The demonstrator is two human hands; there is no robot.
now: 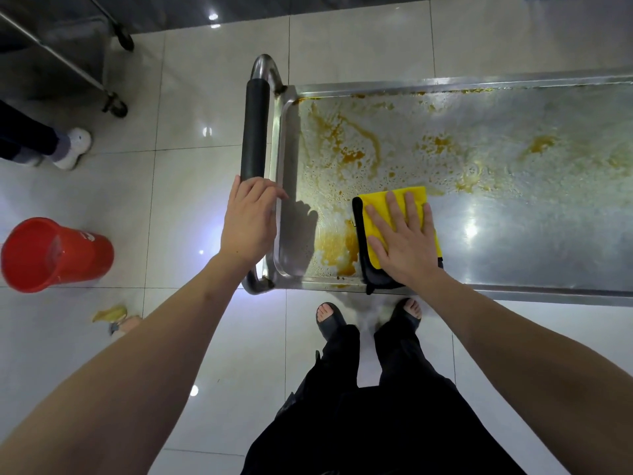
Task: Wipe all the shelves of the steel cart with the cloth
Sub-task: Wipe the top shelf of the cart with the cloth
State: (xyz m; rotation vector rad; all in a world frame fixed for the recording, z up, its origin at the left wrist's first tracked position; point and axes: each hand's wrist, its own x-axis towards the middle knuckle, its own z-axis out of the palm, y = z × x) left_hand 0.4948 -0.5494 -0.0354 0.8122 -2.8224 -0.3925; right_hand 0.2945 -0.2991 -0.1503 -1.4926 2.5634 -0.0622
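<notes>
One red bucket stands left of the cart.

Stained steel cart shelf under yellow cloth, perhaps damp.

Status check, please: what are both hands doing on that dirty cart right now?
Left hand grips the cart handle. Right hand flat, pressing yellow cloth on top shelf. Orange stains remain; nothing blocking.
</notes>
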